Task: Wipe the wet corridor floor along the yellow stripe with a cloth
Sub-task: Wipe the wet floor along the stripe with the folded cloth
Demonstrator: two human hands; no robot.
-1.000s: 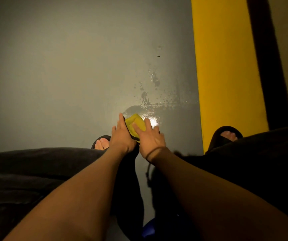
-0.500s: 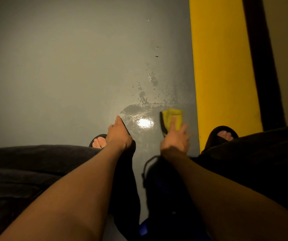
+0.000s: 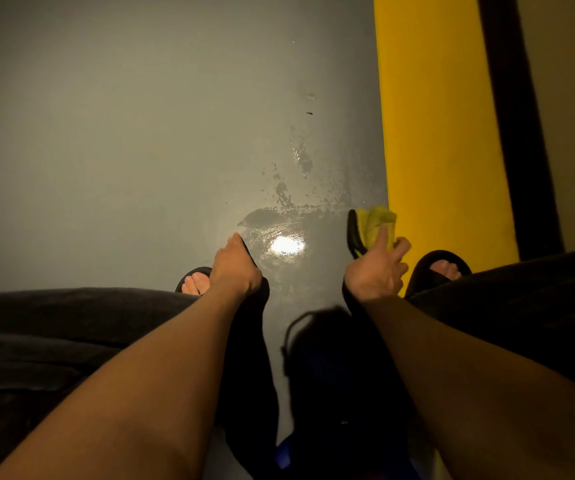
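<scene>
A crumpled yellow cloth (image 3: 374,223) with a dark edge lies on the grey floor (image 3: 123,150), right against the wide yellow stripe (image 3: 435,133). My right hand (image 3: 376,268) presses on the cloth with its fingers spread over it. My left hand (image 3: 236,265) rests on the floor with straight fingers, at the left edge of a shiny wet patch (image 3: 279,237). Scattered drops and smears (image 3: 300,161) run on beyond the patch, parallel to the stripe.
I am crouched; my dark trousers fill the lower frame. My left foot (image 3: 194,284) and right foot (image 3: 443,270) in black sandals flank the wet patch. A black band (image 3: 518,133) runs along the stripe's right side. A blue object (image 3: 284,452) shows between my legs.
My right hand has slid the cloth rightward from the middle of the wet patch to the stripe's edge. My left hand let go of the cloth and stayed on the floor.
</scene>
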